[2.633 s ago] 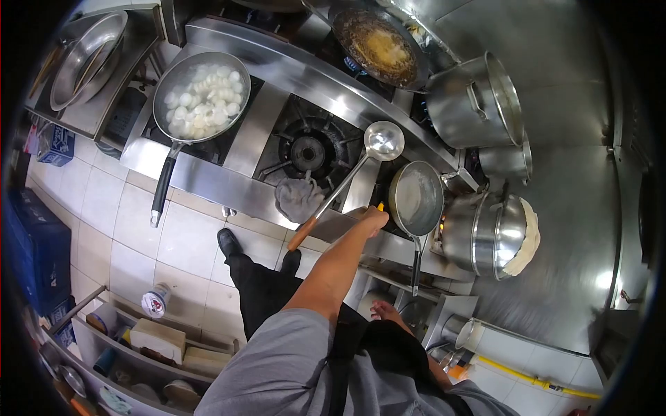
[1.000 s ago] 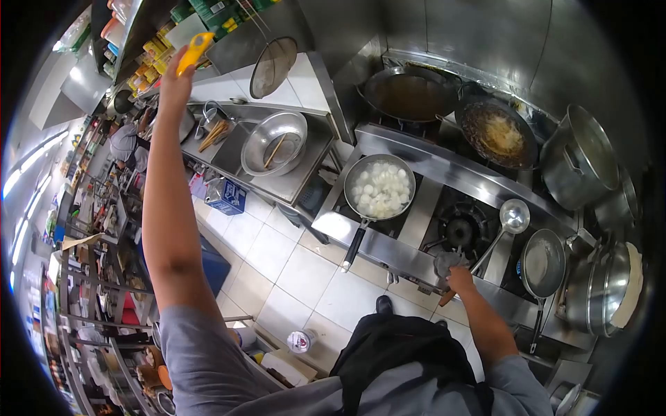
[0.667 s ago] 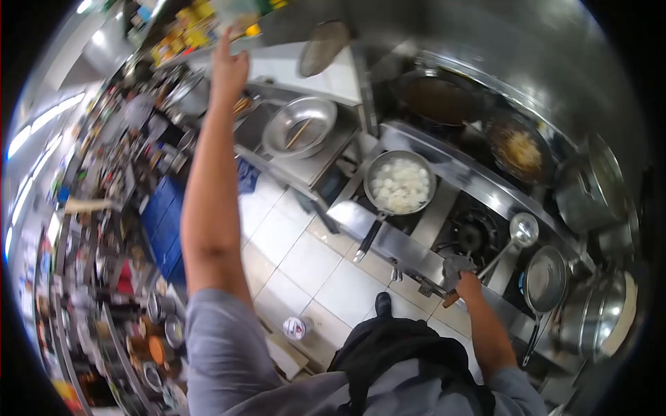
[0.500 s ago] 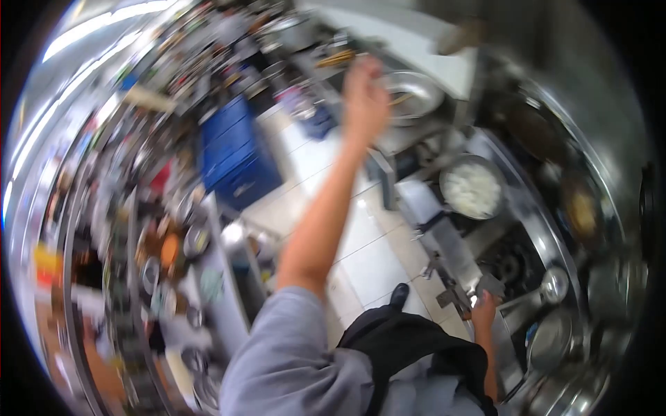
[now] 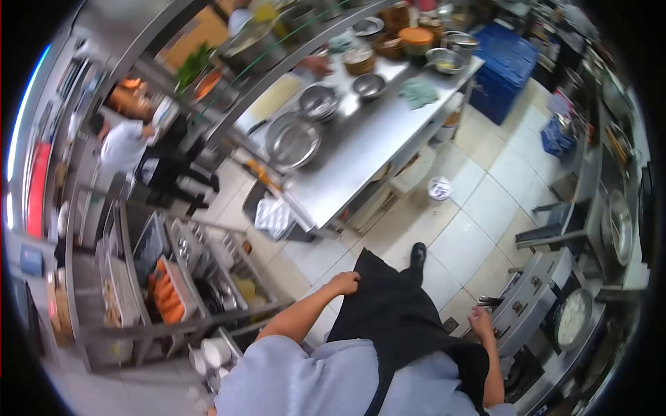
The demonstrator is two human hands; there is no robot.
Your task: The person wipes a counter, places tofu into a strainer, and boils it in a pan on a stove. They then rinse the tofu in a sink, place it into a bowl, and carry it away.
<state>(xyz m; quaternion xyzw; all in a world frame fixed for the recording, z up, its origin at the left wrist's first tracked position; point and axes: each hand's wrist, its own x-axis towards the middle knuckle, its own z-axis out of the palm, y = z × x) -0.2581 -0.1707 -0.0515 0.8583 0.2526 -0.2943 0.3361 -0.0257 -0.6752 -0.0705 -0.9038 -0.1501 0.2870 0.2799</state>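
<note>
Tiled floor (image 5: 480, 208) below: left hand (image 5: 344, 283), fingers together, touches apron (image 5: 390, 301); right hand (image 5: 480, 322) (finger spread unclear) near stove (image 5: 527, 299).

The scene is viewed steeply downward from the wearer's head, with the black apron (image 5: 395, 298) seen close below. The wide, dark-rimmed view is faced toward the steel table (image 5: 354, 156), and the stove (image 5: 524, 305) is caught at lower right.

Before you stands the rectangular silver steel table (image 5: 354, 166), with round silver metal bowls (image 5: 291, 142) on it. Beyond its far right end sits the rectangular blue bin (image 5: 503, 69). On your right, the silver steel stove (image 5: 527, 298) carries the round grey metal pan (image 5: 559, 327). The silver metal rack (image 5: 187, 324) lies left.
</note>
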